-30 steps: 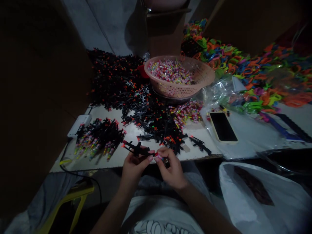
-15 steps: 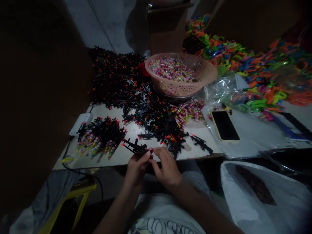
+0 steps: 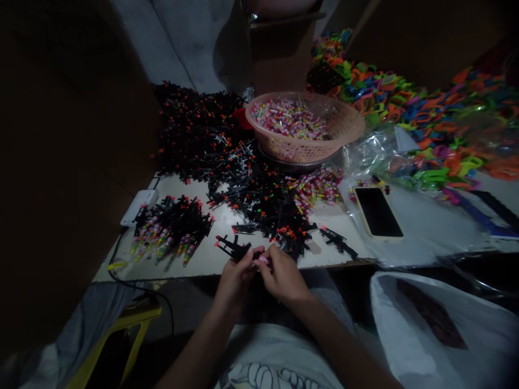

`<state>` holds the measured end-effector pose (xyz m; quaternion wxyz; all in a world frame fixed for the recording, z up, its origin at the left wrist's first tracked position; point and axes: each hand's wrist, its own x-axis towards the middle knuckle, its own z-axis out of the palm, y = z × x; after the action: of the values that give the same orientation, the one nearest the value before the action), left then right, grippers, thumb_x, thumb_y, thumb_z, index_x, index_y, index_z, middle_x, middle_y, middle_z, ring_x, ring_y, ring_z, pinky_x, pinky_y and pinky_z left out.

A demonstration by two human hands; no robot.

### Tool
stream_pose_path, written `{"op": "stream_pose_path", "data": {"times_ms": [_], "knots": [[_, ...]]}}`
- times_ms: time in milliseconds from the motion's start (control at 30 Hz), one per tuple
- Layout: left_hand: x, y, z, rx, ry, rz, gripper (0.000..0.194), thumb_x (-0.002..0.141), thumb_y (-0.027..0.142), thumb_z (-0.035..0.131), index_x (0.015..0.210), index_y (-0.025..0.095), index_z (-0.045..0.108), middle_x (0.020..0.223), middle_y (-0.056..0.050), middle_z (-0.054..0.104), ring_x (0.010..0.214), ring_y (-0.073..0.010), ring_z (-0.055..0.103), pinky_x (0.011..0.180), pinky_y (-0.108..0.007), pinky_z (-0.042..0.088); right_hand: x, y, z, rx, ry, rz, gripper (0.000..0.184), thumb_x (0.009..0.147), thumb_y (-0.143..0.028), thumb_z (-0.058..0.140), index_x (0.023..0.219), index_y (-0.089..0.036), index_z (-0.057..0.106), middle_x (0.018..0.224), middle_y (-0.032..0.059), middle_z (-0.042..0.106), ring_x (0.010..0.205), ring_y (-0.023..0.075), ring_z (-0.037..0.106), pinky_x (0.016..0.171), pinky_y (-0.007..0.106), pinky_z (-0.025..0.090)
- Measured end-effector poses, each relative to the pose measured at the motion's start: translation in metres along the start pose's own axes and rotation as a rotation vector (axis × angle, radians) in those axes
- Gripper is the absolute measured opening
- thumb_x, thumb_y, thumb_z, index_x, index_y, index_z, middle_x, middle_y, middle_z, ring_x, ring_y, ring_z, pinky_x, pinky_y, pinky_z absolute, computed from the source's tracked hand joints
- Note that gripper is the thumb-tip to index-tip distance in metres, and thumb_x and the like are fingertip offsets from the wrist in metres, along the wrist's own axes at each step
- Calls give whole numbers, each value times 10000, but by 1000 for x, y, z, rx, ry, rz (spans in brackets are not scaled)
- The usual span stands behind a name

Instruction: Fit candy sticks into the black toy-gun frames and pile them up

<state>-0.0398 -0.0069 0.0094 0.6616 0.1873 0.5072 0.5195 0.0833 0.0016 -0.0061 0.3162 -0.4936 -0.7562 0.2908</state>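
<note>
Left grip (image 3: 234, 276) clamped on 1 black toy gun (image 3: 234, 248), jutting ahead-left; right grip (image 3: 286, 275) pinches 1 pink piece (image 3: 263, 260) at its rear. Beyond grips: 1 basket (image 3: 292, 147); ahead-right: 1 phone (image 3: 379, 212), 1 loose gun (image 3: 339, 242).

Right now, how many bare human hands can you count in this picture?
2: the left hand holds a black plastic toy gun; the right hand, beside it, pinches a small pinkish piece at the gun's right end. Others could be hidden in shadow.

a phone (image 3: 379, 212) on clear plastic (image 3: 430, 224), white bag (image 3: 399, 329) lower right, yellow frame (image 3: 135, 317) lower left
</note>
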Motion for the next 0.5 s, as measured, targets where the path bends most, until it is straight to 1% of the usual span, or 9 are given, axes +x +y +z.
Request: {"op": "stream_pose_path", "data": {"times_ms": [33,100,167,233,267,333,400,433,500], "knots": [[4,5,-6,61,26,50,417,644,433,744,892,105,676,818,-90,712,773,-181,657,736,-278,498,2,2,-1,28,3,-13,72,879,-271,497,904,-204,502,839,66,607,791,216,578,708,318,451],[14,24,-24,251,118,205,427,640,478,722,856,121,630,772,-68,688,681,-170,636,685,-293,501,7,11,-10,36,70,-40,185,857,-320,551,994,-202,513,940,82,602,882,227,565,772,338,453],[24,53,-48,552,302,426,429,661,496,680,896,152,578,770,-52,664,665,-195,627,660,-328,506,13,29,-28,-30,215,-26,275,859,-363,554,1067,-188,513,1004,104,589,934,241,544,823,362,438],[32,85,-74,981,559,635,394,764,464,569,1009,155,567,892,-100,658,827,-254,628,768,-393,498,15,50,-52,-180,369,63,269,886,-366,508,1066,-168,532,991,116,586,937,253,532,838,379,419],[35,98,-86,1182,636,696,422,801,435,521,1099,137,549,1008,-148,640,955,-299,605,847,-442,471,15,62,-64,-296,415,137,271,890,-353,496,1068,-155,545,997,127,583,952,269,523,838,391,408],[37,116,-102,1488,765,718,526,827,405,484,1245,85,484,1192,-238,556,1145,-384,502,947,-547,386,12,82,-86,-547,426,334,285,888,-334,496,1084,-144,577,1041,152,568,991,313,497,830,428,382],[40,118,-107,1659,803,703,610,827,409,489,1322,57,425,1320,-285,448,1243,-430,399,986,-610,312,8,97,-100,-695,362,460,292,875,-346,521,1073,-151,612,1069,164,554,1013,344,478,811,446,367],[43,113,-105,1705,776,709,618,827,408,493,1335,65,420,1359,-281,412,1267,-427,372,1000,-611,295,7,103,-104,-725,330,492,293,873,-354,526,1070,-159,623,1077,164,551,1019,349,474,805,446,364],[52,95,-94,1767,607,755,562,840,382,483,1336,121,441,1416,-227,383,1304,-380,347,1035,-566,284,10,109,-106,-729,298,509,297,885,-346,509,1105,-182,622,1088,154,551,1029,340,475,801,436,361]]}}
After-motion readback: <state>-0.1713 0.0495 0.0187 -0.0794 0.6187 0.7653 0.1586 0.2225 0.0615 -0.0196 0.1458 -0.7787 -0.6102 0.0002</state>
